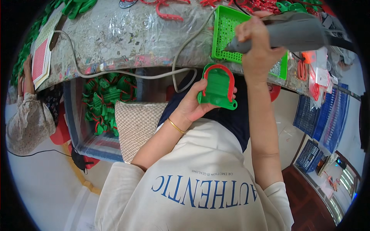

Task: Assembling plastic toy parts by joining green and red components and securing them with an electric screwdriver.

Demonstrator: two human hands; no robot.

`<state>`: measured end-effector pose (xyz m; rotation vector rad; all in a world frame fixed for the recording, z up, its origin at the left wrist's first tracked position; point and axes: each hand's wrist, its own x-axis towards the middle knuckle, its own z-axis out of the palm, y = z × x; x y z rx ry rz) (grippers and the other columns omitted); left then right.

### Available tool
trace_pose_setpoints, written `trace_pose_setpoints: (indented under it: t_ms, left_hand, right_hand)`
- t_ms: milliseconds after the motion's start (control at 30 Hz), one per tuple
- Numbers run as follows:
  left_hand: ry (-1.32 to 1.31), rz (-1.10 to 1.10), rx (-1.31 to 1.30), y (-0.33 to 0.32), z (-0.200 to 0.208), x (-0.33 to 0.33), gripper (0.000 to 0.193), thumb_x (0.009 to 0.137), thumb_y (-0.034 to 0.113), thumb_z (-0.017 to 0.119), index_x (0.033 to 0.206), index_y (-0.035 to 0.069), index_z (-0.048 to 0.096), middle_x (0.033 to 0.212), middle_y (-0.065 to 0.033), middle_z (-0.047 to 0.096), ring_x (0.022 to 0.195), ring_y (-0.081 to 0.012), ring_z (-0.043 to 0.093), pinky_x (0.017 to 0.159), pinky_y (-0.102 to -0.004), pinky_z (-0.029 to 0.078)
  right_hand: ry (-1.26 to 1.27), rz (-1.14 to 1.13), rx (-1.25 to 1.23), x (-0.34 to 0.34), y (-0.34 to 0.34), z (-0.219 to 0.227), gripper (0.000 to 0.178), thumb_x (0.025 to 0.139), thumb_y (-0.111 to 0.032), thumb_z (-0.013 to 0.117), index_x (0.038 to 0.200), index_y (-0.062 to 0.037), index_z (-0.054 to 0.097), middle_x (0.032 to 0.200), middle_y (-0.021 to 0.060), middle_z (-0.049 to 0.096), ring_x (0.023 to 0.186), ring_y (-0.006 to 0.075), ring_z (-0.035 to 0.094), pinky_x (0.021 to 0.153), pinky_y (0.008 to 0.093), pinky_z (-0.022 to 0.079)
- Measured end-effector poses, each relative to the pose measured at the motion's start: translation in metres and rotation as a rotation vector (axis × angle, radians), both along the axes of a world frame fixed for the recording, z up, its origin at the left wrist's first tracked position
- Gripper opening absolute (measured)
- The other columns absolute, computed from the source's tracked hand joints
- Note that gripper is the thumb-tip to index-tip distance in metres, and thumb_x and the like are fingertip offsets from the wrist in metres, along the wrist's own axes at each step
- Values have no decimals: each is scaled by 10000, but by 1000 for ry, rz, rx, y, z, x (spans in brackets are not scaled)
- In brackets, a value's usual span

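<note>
My left hand (191,103) is closed round the edge of a green plastic part (219,86), holding it in front of my lap by the table edge. A red U-shaped strip (231,79) lies along the part's arched rim. My right hand (257,50) grips a grey electric screwdriver (293,34), somewhat smeared by motion. Its tapered tip points left over a bright green perforated basket (216,34) on the table. Small silvery pieces, too small to make out, lie in the basket's near right corner.
A grey cable (148,77) winds across the worktable (127,38). Below it, a blue-grey bin (79,131) holds several green-and-red parts. Red pieces (169,16) lie at the back. At the left, a co-worker's hand (27,75) touches printed cards (41,63). Blue crates (322,115) stand right.
</note>
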<state>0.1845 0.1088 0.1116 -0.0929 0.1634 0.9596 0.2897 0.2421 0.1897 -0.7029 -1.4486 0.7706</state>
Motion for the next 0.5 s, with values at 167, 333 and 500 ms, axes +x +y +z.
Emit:
trace_pose_setpoints:
  t_ms: [167,333,500]
  left_hand:
    - [65,17,37,0,1,1,633,878,414,533,1309,-30,402,1244,-250,512,1152,-343,523,995,-456,419]
    - [102,17,52,-2,1,3,646,868,422,543,1310,-28,402,1245,-253,511,1137,-334,538,974,-443,442]
    - [98,22,64,-4,-2,3,656,864,427,550,1312,-28,401,1246,-258,510,1129,-337,546,978,-442,443]
  right_hand:
    - [295,212,-201,11,-27,47,164,869,-58,540,1016,13,520,607,14,392,538,129,413,549,286,344]
    - [284,152,-202,15,-48,48,167,856,-50,550,1006,18,520,595,12,389,514,122,403,533,285,347]
    - [297,91,-243,14,-41,45,178,846,-42,555,1004,31,518,599,22,410,516,123,414,532,286,360]
